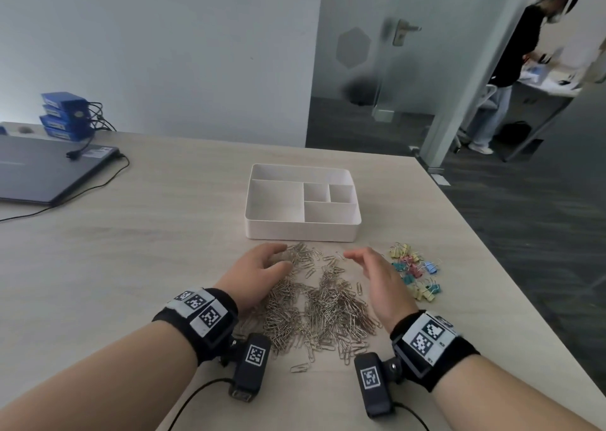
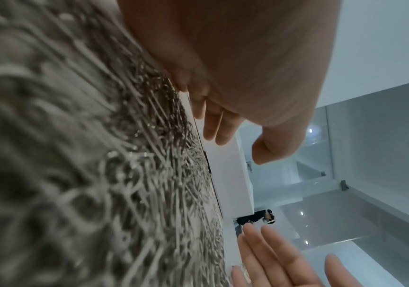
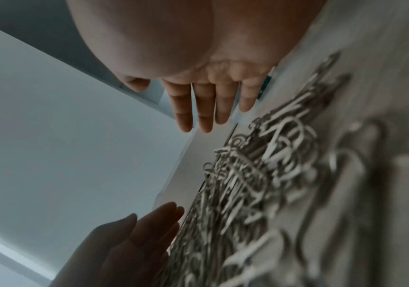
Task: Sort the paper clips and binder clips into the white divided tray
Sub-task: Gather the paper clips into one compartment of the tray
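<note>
A large heap of silver paper clips (image 1: 323, 309) lies on the table in front of a white divided tray (image 1: 301, 232), whose compartments hold nothing. Pastel binder clips (image 1: 414, 271) lie in a loose group to the right of the heap. My left hand (image 1: 262, 266) stands on the heap's left edge, fingers straight and relaxed. My right hand (image 1: 370, 273) stands on edge at the heap's right side, fingers extended. The palms face each other across the clips. The heap (image 2: 137, 174) fills the left wrist view, and the right wrist view shows the heap (image 3: 260, 184) beside straight fingers (image 3: 198, 112).
A closed laptop (image 1: 42, 174) with a cable lies at the table's far left, with stacked blue boxes (image 1: 65, 115) behind it. The table's right edge runs close to the binder clips. A person (image 1: 511, 69) stands at a desk beyond a glass door.
</note>
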Action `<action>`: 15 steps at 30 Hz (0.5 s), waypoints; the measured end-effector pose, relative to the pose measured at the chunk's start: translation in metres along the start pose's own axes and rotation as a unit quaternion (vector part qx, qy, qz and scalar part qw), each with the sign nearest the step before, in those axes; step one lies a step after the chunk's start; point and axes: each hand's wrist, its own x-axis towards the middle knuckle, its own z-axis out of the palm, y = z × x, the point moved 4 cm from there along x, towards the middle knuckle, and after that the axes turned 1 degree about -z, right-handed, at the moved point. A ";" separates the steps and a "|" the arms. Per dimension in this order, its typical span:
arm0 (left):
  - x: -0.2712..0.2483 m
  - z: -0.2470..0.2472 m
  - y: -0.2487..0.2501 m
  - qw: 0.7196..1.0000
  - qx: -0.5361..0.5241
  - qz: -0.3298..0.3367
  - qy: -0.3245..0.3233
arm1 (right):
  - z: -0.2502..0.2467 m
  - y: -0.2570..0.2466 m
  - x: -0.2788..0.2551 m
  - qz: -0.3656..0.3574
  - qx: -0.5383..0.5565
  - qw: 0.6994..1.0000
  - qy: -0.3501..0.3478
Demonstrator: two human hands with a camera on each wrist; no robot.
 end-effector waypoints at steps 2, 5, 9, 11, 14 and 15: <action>0.008 0.001 0.002 0.999 0.032 0.000 -0.008 | 0.000 0.002 0.009 0.024 -0.010 0.999 -0.023; 0.022 0.009 0.006 0.989 0.134 0.019 -0.050 | 0.007 -0.002 0.018 0.010 -0.073 0.993 -0.092; 0.032 0.023 0.010 0.967 0.236 0.041 -0.082 | 0.018 -0.006 0.029 -0.011 -0.152 0.975 -0.162; 0.034 0.029 0.011 0.959 0.266 0.042 -0.092 | 0.025 -0.006 0.034 -0.032 -0.228 0.955 -0.188; 0.035 0.034 0.013 0.951 0.290 0.041 -0.095 | 0.032 -0.006 0.039 -0.036 -0.261 0.943 -0.204; 0.035 0.035 0.014 0.951 0.289 0.040 -0.099 | 0.032 -0.007 0.040 -0.033 -0.255 0.943 -0.210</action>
